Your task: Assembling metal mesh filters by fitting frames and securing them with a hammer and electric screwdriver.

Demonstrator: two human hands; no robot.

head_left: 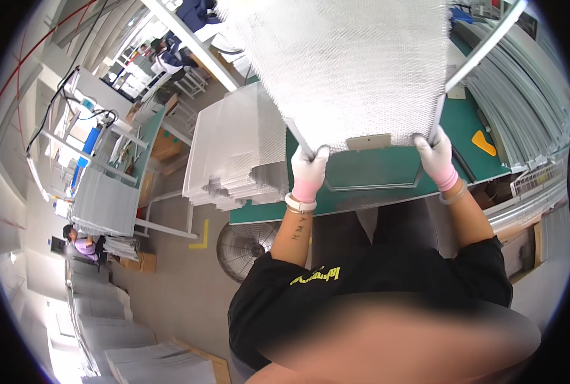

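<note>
where rails (300, 136) flank mesh panel (355, 70), left hand (309, 169) and right hand (436, 157) grasp them

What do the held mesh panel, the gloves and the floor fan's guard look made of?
Mesh panel: probably metal; bright silvery sheen, fine mesh texture, jagged sides.
Gloves: likely fabric; matte white, close-fitting, pink cuffs; any coating unclear.
Fan guard: likely metal wire; dark, thin rings; finish unclear.

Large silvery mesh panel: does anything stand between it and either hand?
Nothing loose visibly does. The left hand and right hand, in white-and-pink gloves, grip near the lower corners of the panel, where slim grey strips run along its sides; whether the strips belong to it, I cannot tell.
</note>
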